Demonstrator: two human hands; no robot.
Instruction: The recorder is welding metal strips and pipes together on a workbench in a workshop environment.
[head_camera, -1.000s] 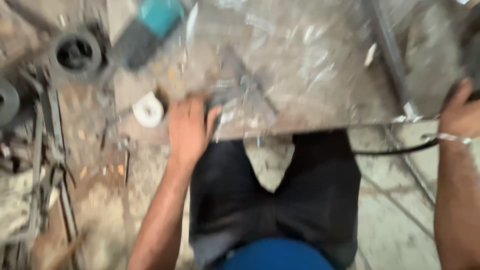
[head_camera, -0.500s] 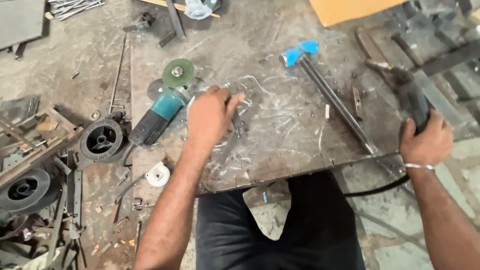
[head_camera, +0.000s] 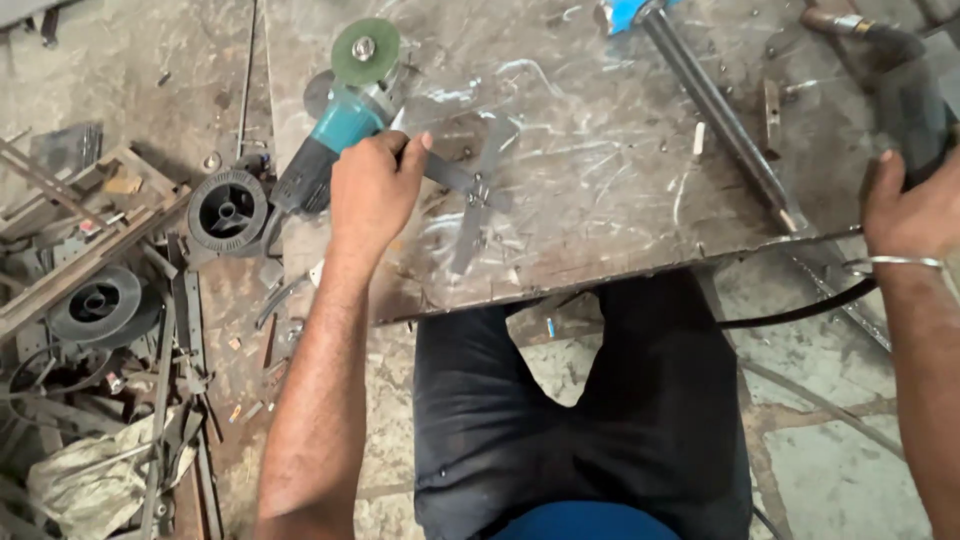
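My left hand (head_camera: 370, 190) pinches one arm of a flat metal cross piece (head_camera: 478, 190) that lies on the scratched steel table (head_camera: 600, 200). Just left of that hand rests a teal angle grinder (head_camera: 335, 130) with a green disc, untouched. My right hand (head_camera: 910, 210), with a thin bangle on the wrist, grips a dark power tool (head_camera: 915, 105) at the table's right edge; its black cable (head_camera: 790, 312) hangs below the table.
A long dark metal bar (head_camera: 715, 105) with a blue end lies diagonally across the table. On the floor to the left are black wheels (head_camera: 228, 212), scrap angle iron (head_camera: 80, 250) and a crumpled bag (head_camera: 90, 480). My dark trousers fill the lower middle.
The view has steadied and shifted. My left hand has moved from the table's front edge onto the metal cross piece and grasped it. My right hand stays on the dark tool.
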